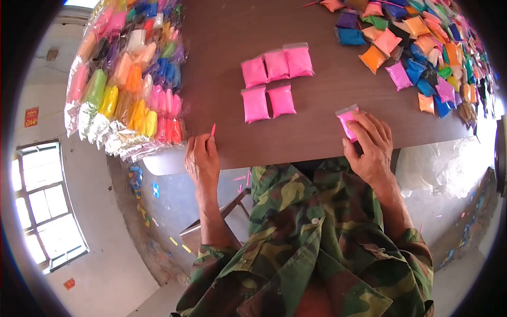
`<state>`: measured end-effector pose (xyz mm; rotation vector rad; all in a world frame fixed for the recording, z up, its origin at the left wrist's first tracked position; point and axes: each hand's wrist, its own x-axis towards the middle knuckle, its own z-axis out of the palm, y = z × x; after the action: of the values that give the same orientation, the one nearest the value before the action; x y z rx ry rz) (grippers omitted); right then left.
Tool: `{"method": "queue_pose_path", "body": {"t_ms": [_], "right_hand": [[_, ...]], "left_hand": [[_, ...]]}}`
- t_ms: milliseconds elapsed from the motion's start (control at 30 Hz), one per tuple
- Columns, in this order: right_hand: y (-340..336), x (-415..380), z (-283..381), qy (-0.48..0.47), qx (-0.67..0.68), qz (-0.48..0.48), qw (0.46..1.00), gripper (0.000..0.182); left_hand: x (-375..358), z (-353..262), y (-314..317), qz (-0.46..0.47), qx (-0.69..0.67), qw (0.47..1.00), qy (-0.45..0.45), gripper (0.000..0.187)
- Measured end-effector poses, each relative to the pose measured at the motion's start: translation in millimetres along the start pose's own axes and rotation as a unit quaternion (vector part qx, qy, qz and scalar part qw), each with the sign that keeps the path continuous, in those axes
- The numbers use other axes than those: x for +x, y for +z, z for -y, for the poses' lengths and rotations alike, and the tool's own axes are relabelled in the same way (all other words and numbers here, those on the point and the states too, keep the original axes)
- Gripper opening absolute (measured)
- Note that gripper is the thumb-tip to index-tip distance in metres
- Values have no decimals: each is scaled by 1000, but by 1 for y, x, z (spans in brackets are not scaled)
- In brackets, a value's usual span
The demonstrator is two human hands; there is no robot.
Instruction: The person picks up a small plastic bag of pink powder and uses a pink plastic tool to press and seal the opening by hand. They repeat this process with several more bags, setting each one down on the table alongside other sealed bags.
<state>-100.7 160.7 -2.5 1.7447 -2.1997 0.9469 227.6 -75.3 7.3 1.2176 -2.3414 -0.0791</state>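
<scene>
My left hand (pixel 202 158) is closed near the table's front edge, and a thin pinkish-red stick (pixel 213 129) pokes up from its fingers. Its lower part is hidden in the grip. On the right, the bent fingers of my right hand (pixel 369 140) grip a small pink clay packet (pixel 346 117), partly covered by them. Farther in, more pink packets lie flat in two rows: a back row (pixel 277 65) of three that touch or overlap, and a front row (pixel 255 104) of two side by side.
Long clear bags of colored clay (pixel 124 79) are stacked at the table's left. A heap of small mixed-color packets (pixel 417 58) covers the right. Below the brown table (pixel 222 95) a stool (pixel 198 230) stands by my left arm, and scraps lie on the floor.
</scene>
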Motion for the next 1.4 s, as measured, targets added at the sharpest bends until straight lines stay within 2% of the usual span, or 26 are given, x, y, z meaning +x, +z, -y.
{"method": "queue_pose_path", "body": {"t_ms": [67,167,267,400,500,700,900,1000,1200,1300,1400], "right_hand": [[0,2,1,1,9,-14,1000,42],[-2,-1,1,5,13,-14,1000,40],[-5,0,1,6,17,-10,1000,38],[-9,-9,0,28,44,-12,999,40],[-9,-14,-3,32,54,-14,998,42],[-3,-19,-8,32,80,-39,996,41],[-1,-18,-8,41,81,-63,994,39],[2,-19,-9,38,81,-83,993,39],[5,-17,-11,31,78,-99,992,37],[8,-20,-10,35,71,-117,990,35],[9,-21,-10,40,74,-120,989,40]], "left_hand": [[2,-13,-6,-16,-38,999,-4,5],[4,-66,-27,19,-176,978,-110,11],[4,-123,-17,122,-250,960,-45,4],[0,-188,40,122,-358,923,63,5],[5,-208,69,150,-339,925,88,4],[26,-209,75,184,-218,948,139,8],[41,-229,75,173,-319,922,133,13],[41,-235,83,193,-248,932,181,14],[60,-236,92,196,-181,945,188,15],[55,-241,82,200,-255,929,178,15],[46,-242,81,207,-241,928,195,14]]}}
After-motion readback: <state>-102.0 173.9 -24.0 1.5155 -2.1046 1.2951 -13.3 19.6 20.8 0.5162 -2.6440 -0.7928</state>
